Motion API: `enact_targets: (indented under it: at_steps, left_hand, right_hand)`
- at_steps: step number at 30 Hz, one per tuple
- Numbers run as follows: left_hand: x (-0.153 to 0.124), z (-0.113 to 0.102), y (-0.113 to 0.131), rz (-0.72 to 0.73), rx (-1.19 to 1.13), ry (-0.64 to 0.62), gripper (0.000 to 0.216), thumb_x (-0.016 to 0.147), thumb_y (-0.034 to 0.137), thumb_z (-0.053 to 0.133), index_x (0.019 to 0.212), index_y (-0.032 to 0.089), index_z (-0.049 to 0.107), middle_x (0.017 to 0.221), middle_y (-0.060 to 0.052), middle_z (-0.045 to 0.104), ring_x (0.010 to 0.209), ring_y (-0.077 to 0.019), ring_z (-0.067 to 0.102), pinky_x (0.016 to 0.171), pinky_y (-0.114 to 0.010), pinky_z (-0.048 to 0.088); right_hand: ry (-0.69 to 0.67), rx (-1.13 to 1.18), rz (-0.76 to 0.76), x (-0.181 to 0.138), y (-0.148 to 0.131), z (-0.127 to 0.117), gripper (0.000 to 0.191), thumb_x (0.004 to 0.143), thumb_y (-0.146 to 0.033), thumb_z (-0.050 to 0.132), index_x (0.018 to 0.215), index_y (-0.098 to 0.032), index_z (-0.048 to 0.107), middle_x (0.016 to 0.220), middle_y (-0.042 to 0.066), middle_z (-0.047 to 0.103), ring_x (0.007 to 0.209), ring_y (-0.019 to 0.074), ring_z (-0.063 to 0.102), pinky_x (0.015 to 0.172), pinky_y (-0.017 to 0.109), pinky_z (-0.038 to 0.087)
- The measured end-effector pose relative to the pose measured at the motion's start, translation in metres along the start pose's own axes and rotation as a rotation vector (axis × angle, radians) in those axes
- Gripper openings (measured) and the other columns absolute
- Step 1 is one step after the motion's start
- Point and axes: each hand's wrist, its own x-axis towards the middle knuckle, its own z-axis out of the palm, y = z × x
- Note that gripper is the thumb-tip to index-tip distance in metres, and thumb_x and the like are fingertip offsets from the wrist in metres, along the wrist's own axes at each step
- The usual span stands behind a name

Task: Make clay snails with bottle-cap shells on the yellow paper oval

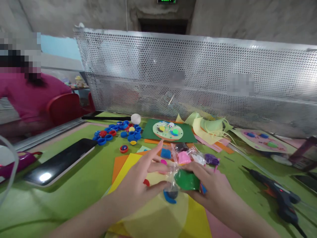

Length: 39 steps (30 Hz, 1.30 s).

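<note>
Both of my hands meet over a stack of coloured paper sheets (128, 165) at the near middle of the green table. My right hand (210, 188) grips a green lump of clay (187, 180) wrapped in clear plastic. My left hand (138, 185) pinches the twisted end of that plastic wrap (173, 168), with its index finger stretched out. A blue clay piece (169, 197) lies just below the wrap on a pale yellow paper disc (158, 218). More wrapped clay lumps lie right behind: blue (165, 153), pink (183, 157) and purple (211, 159).
Several blue and red bottle caps (119, 130) lie at the back left, a tablet (59, 162) at the left, a glue gun (279, 195) at the right. A decorated round plate (167, 130) rests on dark green paper. A perforated metal screen (198, 76) closes the back. A person in pink (27, 96) sits at left.
</note>
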Motion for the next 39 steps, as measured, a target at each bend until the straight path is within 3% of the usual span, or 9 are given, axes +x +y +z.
enact_targets:
  at_steps: [4, 6, 8, 10, 14, 24, 39]
  left_hand:
    - [0.012, -0.014, -0.012, 0.058, 0.044, -0.032, 0.068, 0.082, 0.029, 0.057, 0.138, 0.027, 0.017, 0.096, -0.001, 0.069, 0.099, -0.0186, 0.059, 0.091, -0.034, 0.041]
    - [0.02, -0.023, -0.025, -0.025, 0.169, -0.017, 0.063, 0.087, 0.03, 0.049, 0.139, 0.024, 0.013, 0.106, -0.005, 0.066, 0.1, -0.0189, 0.058, 0.089, -0.034, 0.042]
    - [0.027, -0.029, -0.04, -0.113, 0.334, -0.111, 0.068, 0.086, 0.029, 0.047, 0.141, 0.022, 0.006, 0.106, -0.005, 0.066, 0.102, -0.0197, 0.057, 0.09, -0.035, 0.04]
    - [0.031, -0.031, -0.056, -0.118, 0.504, -0.26, 0.065, 0.083, 0.025, 0.049, 0.14, 0.019, 0.018, 0.099, -0.005, 0.069, 0.106, -0.0245, 0.054, 0.093, -0.04, 0.036]
    - [0.032, -0.022, -0.071, -0.124, 0.578, -0.304, 0.062, 0.08, 0.018, 0.045, 0.139, 0.015, 0.025, 0.112, -0.012, 0.063, 0.109, -0.0295, 0.051, 0.092, -0.043, 0.034]
    - [0.026, -0.019, -0.075, -0.136, 0.469, -0.332, 0.062, 0.083, 0.014, 0.04, 0.14, 0.024, 0.018, 0.115, -0.004, 0.061, 0.109, -0.021, 0.052, 0.093, -0.032, 0.038]
    - [0.025, -0.018, -0.08, -0.178, 0.308, -0.33, 0.062, 0.082, 0.015, 0.041, 0.139, 0.024, 0.018, 0.108, -0.004, 0.06, 0.102, -0.0181, 0.054, 0.092, -0.032, 0.039]
  right_hand:
    - [0.034, -0.019, 0.059, 0.002, 0.001, 0.0, 0.025, 0.08, -0.024, 0.053, 0.105, -0.027, 0.049, 0.1, 0.002, 0.062, 0.081, 0.016, 0.061, 0.062, 0.025, 0.048]
    - [0.051, -0.048, 0.114, 0.004, 0.002, 0.0, 0.025, 0.082, -0.026, 0.05, 0.106, -0.026, 0.049, 0.107, 0.004, 0.061, 0.083, 0.0186, 0.062, 0.061, 0.028, 0.048]
    - [0.046, -0.091, 0.17, 0.005, 0.005, 0.001, 0.026, 0.082, -0.03, 0.048, 0.108, -0.025, 0.049, 0.108, 0.005, 0.061, 0.08, 0.0202, 0.063, 0.059, 0.03, 0.048]
    - [0.046, -0.129, 0.22, 0.006, 0.008, 0.003, 0.027, 0.083, -0.033, 0.047, 0.108, -0.024, 0.051, 0.104, 0.005, 0.063, 0.075, 0.0206, 0.063, 0.055, 0.029, 0.046]
    - [0.055, -0.197, 0.238, 0.006, 0.01, 0.007, 0.027, 0.081, -0.036, 0.05, 0.104, -0.024, 0.054, 0.095, 0.004, 0.066, 0.069, 0.0201, 0.063, 0.049, 0.026, 0.04]
    - [0.066, -0.278, 0.201, 0.004, 0.003, 0.009, 0.026, 0.08, -0.04, 0.054, 0.099, -0.023, 0.057, 0.082, 0.003, 0.067, 0.063, 0.0176, 0.063, 0.045, 0.021, 0.035]
    - [0.049, -0.367, 0.193, 0.005, 0.008, 0.012, 0.024, 0.08, -0.039, 0.053, 0.097, -0.023, 0.058, 0.075, 0.004, 0.066, 0.058, 0.0181, 0.062, 0.043, 0.021, 0.032]
